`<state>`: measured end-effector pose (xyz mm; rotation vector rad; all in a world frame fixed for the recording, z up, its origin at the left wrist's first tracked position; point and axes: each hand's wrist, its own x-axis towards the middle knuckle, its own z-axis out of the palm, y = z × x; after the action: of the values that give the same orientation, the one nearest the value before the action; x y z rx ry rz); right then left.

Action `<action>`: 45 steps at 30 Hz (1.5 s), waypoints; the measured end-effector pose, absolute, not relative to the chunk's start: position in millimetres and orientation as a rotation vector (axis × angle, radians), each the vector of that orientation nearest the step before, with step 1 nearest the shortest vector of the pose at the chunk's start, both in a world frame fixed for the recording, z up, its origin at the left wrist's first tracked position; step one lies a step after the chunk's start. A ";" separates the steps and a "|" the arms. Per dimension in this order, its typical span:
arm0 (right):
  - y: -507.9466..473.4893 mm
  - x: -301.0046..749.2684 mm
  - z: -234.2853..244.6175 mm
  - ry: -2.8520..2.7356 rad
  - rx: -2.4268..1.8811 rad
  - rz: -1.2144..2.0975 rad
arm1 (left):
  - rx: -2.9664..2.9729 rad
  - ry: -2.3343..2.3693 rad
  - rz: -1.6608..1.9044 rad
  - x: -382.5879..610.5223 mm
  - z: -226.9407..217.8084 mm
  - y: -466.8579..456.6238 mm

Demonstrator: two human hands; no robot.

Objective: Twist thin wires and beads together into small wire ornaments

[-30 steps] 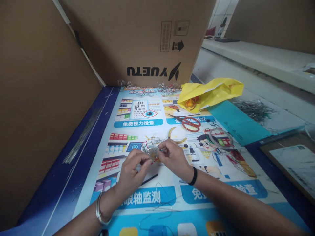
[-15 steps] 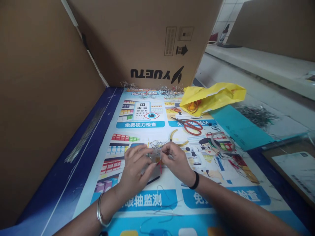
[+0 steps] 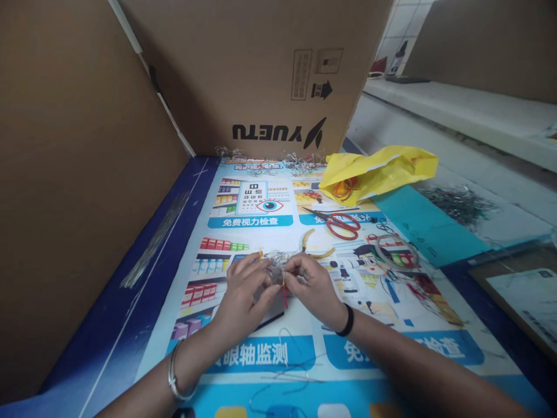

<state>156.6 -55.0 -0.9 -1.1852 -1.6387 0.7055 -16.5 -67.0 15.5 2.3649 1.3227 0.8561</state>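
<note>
Between my hands is a tangled piece of thin silvery wire (image 3: 277,257), with a short red strand (image 3: 285,296) hanging below it. My left hand (image 3: 250,290) grips the wire piece from the left, its thumb reaching toward the other hand. My right hand (image 3: 311,287) pinches the piece from the right, thumb against forefinger. The fingers cover much of the piece, so its shape is partly hidden. Just beyond the right hand lie yellow-handled pliers (image 3: 319,253). Farther back rest red-handled scissors (image 3: 342,225). Loose bent wires (image 3: 287,371) lie on the printed sheet near me.
A yellow bag (image 3: 383,174) lies at back right, beside a teal sheet (image 3: 430,226) and a heap of wire bits (image 3: 456,203). Straight wires (image 3: 156,241) lie at left. A wire coil (image 3: 395,252) sits right. Cardboard panels (image 3: 261,69) stand behind and left.
My hands stay together at the wire piece, with small finger shifts; the red strand hangs slightly differently. The whole view has shifted a little.
</note>
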 end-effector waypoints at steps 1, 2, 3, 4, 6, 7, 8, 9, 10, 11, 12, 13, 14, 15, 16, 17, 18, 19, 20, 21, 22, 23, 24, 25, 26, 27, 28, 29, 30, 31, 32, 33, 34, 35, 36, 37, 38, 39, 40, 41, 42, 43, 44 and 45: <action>-55.4 156.5 -0.9 -1.648 -1.176 0.684 | 2.359 1.325 0.872 -17.1 15.4 -66.8; -55.7 156.3 -1.0 -1.657 -1.168 0.664 | 2.362 1.330 0.885 -17.5 15.4 -66.9; -56.0 156.1 -0.9 -1.666 -1.162 0.648 | 2.375 1.339 0.895 -17.7 15.7 -67.2; -56.3 155.9 -0.8 -1.672 -1.157 0.635 | 2.396 1.344 0.902 -17.8 16.1 -67.6; -56.6 155.4 -0.5 -1.678 -1.153 0.618 | 2.448 1.351 0.911 -17.6 16.9 -68.9; -56.8 155.3 -0.3 -1.682 -1.151 0.612 | 2.471 1.354 0.912 -17.4 17.2 -69.5; -56.9 155.1 -0.2 -1.686 -1.148 0.605 | 2.490 1.357 0.910 -17.2 17.4 -70.1; -57.0 155.1 0.0 -1.687 -1.146 0.598 | 2.503 1.361 0.909 -17.1 17.5 -70.4; -57.1 155.0 0.0 -1.686 -1.146 0.596 | 2.506 1.364 0.910 -17.0 17.4 -70.6; -57.1 155.0 0.1 -1.685 -1.146 0.596 | 2.500 1.366 0.910 -17.0 17.4 -70.7; -57.1 155.0 0.1 -1.680 -1.147 0.594 | 2.489 1.367 0.912 -17.0 17.4 -70.6; -57.1 155.0 0.2 -1.676 -1.149 0.594 | 2.478 1.369 0.914 -17.0 17.5 -70.6; -57.1 155.0 0.2 -1.675 -1.149 0.593 | 2.473 1.372 0.918 -17.0 17.8 -70.6; -57.0 155.0 0.2 -1.677 -1.146 0.590 | 2.474 1.378 0.921 -16.8 18.2 -70.7; -57.0 155.0 0.2 -1.680 -1.139 0.584 | 2.483 1.384 0.920 -16.6 18.8 -71.1; -57.0 154.9 0.2 -1.682 -1.132 0.578 | 2.497 1.390 0.919 -16.4 19.5 -71.6; -57.1 154.8 0.1 -1.683 -1.128 0.575 | 2.512 1.396 0.917 -16.0 20.2 -72.2; -57.1 154.6 -0.1 -1.681 -1.126 0.572 | 2.526 1.401 0.915 -15.6 21.0 -72.8; -57.2 154.4 -0.3 -1.677 -1.129 0.568 | 2.537 1.406 0.914 -15.3 21.7 -73.3; -57.3 154.2 -0.6 -1.671 -1.134 0.567 | 2.546 1.410 0.914 -14.9 22.3 -73.7; -57.4 154.0 -1.0 -1.666 -1.142 0.568 | 2.553 1.413 0.915 -14.6 22.9 -73.9; -57.5 153.8 -1.3 -1.663 -1.148 0.568 | 2.556 1.416 0.914 -14.4 23.3 -73.8; -57.5 153.7 -1.7 -1.660 -1.150 0.565 | 2.554 1.417 0.913 -14.3 23.6 -73.6; -57.4 153.6 -2.1 -1.658 -1.152 0.562 | 2.549 1.416 0.914 -14.3 23.8 -73.3; -57.4 153.6 -2.4 -1.657 -1.153 0.561 | 2.542 1.413 0.916 -14.4 23.9 -72.8; -57.3 153.5 -2.6 -1.659 -1.149 0.561 | 2.531 1.410 0.920 -14.6 23.9 -72.3; -57.2 153.5 -2.8 -1.660 -1.143 0.560 | 2.517 1.405 0.924 -14.8 23.7 -71.8; -57.1 153.4 -3.0 -1.662 -1.136 0.561 | 2.502 1.400 0.929 -15.2 23.4 -71.3; -57.1 153.3 -3.2 -1.661 -1.129 0.564 | 2.484 1.396 0.934 -15.6 22.9 -70.9; -57.1 153.2 -3.3 -1.660 -1.122 0.568 | 2.465 1.393 0.938 -16.0 22.3 -70.6; -57.2 153.0 -3.5 -1.658 -1.118 0.573 | 2.444 1.389 0.945 -16.4 21.6 -70.3; -57.3 152.9 -3.7 -1.656 -1.118 0.582 | 2.423 1.387 0.953 -16.8 20.7 -70.0; -57.5 152.7 -3.9 -1.653 -1.119 0.591 | 2.402 1.386 0.961 -17.1 19.8 -69.8; -57.6 152.6 -4.1 -1.651 -1.119 0.601 | 2.384 1.381 0.972 -17.4 18.9 -69.6; -57.8 152.6 -4.3 -1.650 -1.119 0.611 | 2.370 1.374 0.981 -17.6 17.9 -69.3; -58.0 152.6 -4.4 -1.650 -1.117 0.619 | 2.358 1.364 0.991 -17.7 17.0 -69.1; -58.1 152.6 -4.6 -1.649 -1.116 0.624 | 2.348 1.355 0.999 -17.9 16.1 -68.9; -58.2 152.7 -4.7 -1.648 -1.115 0.627 | 2.341 1.343 1.007 -18.0 15.4 -68.7; -58.3 152.7 -4.9 -1.649 -1.115 0.631 | 2.335 1.330 1.018 -18.2 14.7 -68.6; -58.4 152.8 -5.0 -1.651 -1.115 0.634 | 2.330 1.319 1.028 -18.3 14.2 -68.6; -58.5 152.9 -5.1 -1.650 -1.116 0.637 | 2.324 1.308 1.039 -18.4 13.9 -68.6; -58.7 152.9 -5.2 -1.651 -1.119 0.642 | 2.320 1.297 1.051 -18.3 13.7 -68.6; -58.8 153.0 -5.3 -1.651 -1.123 0.647 | 2.314 1.289 1.061 -18.2 13.7 -68.6; -59.0 153.1 -5.4 -1.651 -1.127 0.651 | 2.303 1.283 1.070 -17.8 13.8 -68.5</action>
<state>153.1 -59.0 -5.4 -1.1274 -1.6513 0.6510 -17.8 -68.5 13.8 2.3033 1.2831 1.0699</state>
